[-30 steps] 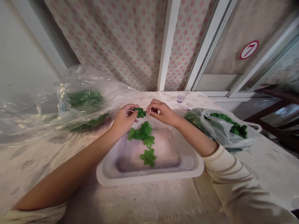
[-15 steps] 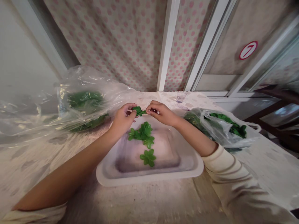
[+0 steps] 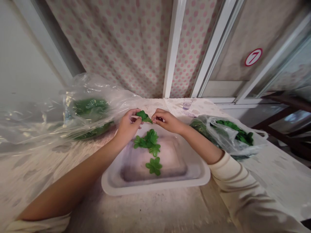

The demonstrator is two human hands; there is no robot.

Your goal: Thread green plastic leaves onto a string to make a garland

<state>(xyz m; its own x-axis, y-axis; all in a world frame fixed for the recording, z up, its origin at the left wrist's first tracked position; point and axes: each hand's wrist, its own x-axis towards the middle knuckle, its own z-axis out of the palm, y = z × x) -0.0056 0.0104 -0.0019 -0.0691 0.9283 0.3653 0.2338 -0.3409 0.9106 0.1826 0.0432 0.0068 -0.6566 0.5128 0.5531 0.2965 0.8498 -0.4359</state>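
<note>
Over the far rim of a white plastic tray [image 3: 155, 189], my left hand [image 3: 130, 124] is closed round green artificial leaves [image 3: 143, 115]. My right hand [image 3: 167, 120] pinches the right end of the same green piece between thumb and forefinger. The fingers partly hide where they grip. Inside the tray below, several flower-shaped green leaf pieces [image 3: 151, 137] lie in an overlapping cluster. One single flower-shaped leaf piece [image 3: 154, 166] lies apart, closer to the tray's near side.
On the left, a large clear plastic bag [image 3: 85, 85] holds green pieces. A smaller plastic bag [image 3: 227, 142] of dark green leaves sits right of the tray. Behind my right hand stands a small clear cup [image 3: 187, 104]. A dotted curtain [image 3: 121, 38] hangs beyond the table.
The green piece between my hands has turned slightly, showing more leaf surface. Both hands keep their grip. The whole view has shifted a little.
</note>
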